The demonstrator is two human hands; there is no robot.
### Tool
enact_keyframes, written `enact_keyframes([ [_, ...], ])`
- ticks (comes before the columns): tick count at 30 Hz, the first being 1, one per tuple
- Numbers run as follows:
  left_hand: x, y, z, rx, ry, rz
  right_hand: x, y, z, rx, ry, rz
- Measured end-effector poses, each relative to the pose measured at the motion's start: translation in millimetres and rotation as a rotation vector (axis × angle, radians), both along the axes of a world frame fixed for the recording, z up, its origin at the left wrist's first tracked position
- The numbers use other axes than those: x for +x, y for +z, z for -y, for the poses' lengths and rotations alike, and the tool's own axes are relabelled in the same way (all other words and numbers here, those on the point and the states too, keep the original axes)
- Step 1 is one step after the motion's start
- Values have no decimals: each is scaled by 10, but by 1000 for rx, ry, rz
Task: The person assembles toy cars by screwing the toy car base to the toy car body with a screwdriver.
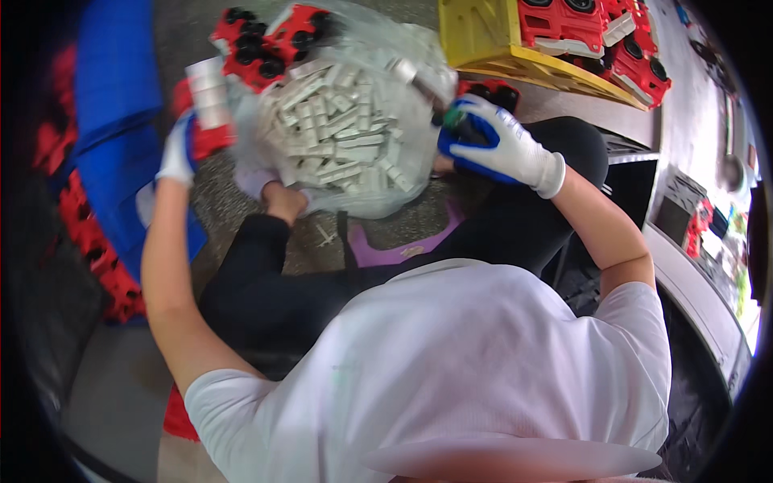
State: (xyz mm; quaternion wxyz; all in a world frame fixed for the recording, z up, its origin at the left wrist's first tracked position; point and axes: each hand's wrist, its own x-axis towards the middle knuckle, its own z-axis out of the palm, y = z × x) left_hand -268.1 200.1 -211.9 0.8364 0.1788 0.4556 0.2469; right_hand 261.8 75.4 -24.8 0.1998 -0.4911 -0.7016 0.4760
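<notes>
I hold both hands raised before me, well apart. My left hand grips the left edge of the clear bag full of small white pieces; my right hand, wrist bent, clamps its right side, above the floor.

Clear plastic bag: thin film, glossy, creased. Contents, small white pieces: matt, smooth, apparently plastic. Left hand and right hand: white knitted cloth gloves, matt, with a blue rubbery coating on the palm side. Red trays: hard moulded plastic, slight sheen. Yellow crate: hard plastic, scuffed. Floor: speckled, rough. Shirt: white cloth, matt.
</notes>
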Motion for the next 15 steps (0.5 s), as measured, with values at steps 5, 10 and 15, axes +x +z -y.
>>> enact_keyframes([
  [5,2206,1392,1133,494,-127,-228,-194,325,117,536,-304,74],
  [10,2604,1986,1734,558,-258,-80,-308,719,542,932,-130,204],
  [15,2677,2090,2013,510,-353,171,-116,597,777,409,-244,-11],
])
